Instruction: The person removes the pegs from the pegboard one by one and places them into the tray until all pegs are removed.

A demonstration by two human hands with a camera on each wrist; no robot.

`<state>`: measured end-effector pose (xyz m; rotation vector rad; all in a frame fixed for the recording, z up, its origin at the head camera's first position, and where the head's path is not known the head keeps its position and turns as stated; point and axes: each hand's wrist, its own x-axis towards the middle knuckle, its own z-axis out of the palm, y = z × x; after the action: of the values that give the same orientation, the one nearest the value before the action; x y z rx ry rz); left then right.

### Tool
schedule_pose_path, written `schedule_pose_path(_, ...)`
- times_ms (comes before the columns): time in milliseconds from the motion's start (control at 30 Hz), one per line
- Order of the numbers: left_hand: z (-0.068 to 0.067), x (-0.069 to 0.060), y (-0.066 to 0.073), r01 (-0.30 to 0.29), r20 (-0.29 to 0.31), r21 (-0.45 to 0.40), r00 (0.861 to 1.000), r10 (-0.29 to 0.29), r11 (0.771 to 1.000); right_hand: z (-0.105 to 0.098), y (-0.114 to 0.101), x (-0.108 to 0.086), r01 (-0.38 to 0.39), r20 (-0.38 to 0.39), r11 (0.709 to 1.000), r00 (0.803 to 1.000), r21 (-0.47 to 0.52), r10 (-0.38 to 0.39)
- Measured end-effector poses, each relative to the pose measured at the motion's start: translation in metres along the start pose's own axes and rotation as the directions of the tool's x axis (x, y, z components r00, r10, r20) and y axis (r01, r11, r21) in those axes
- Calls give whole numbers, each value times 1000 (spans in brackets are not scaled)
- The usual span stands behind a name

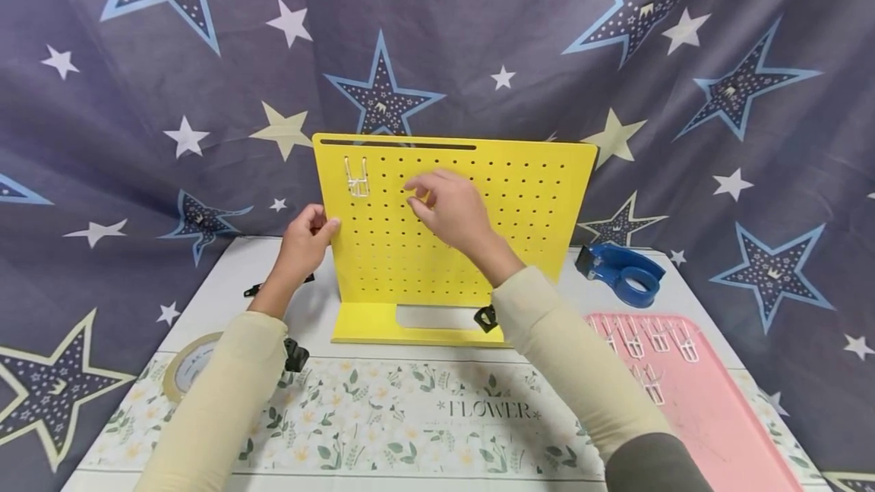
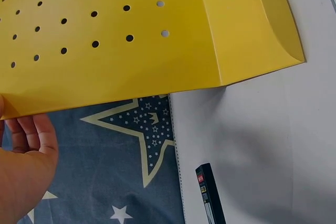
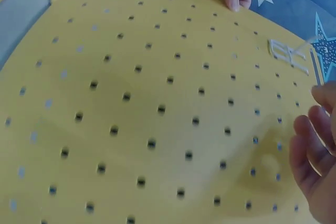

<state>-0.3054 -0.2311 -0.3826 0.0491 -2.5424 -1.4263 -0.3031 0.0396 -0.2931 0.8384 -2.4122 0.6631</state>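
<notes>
A yellow pegboard stands upright on its own base. At its left edge my left hand grips the board, thumb in front and fingers behind; the left wrist view shows these fingers past the edge. One white wire hook hangs in the board's upper left holes, also seen as a hook in the right wrist view. My right hand hovers before the upper middle of the board, right of the hook. Its fingers are loosely bent, with nothing visible between them.
To the right lies a pink tray with several white wire hooks. Behind it sits a blue tape dispenser. A tape roll lies at left, partly under my left sleeve. A slim black object is on the table behind the board.
</notes>
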Motion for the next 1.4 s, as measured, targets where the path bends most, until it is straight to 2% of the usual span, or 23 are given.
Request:
schedule_pose_path(200,0,1,1,-19,6,-3,1000,19,1000,21,-18,17,-3,-84,998,996,-60,-2)
schedule_pose_path(567,-1,2,-3,-22,17,-8,1000,22,1000,54,-47,36,24,-107,978,993,-209,-48)
schedule_pose_path(900,-1,3,0,-32,21,-2,999,32,999,61,-51,40,-33,-206,973,978,-229,-16)
schedule_pose_path(1133,-2,2,1,-20,24,3,1000,20,1000,65,-53,41,-70,-220,971,975,-228,18)
schedule_pose_path(1400,-3,1,-2,-23,22,1,999,23,1000,67,-52,42,-72,-229,970,973,-233,18)
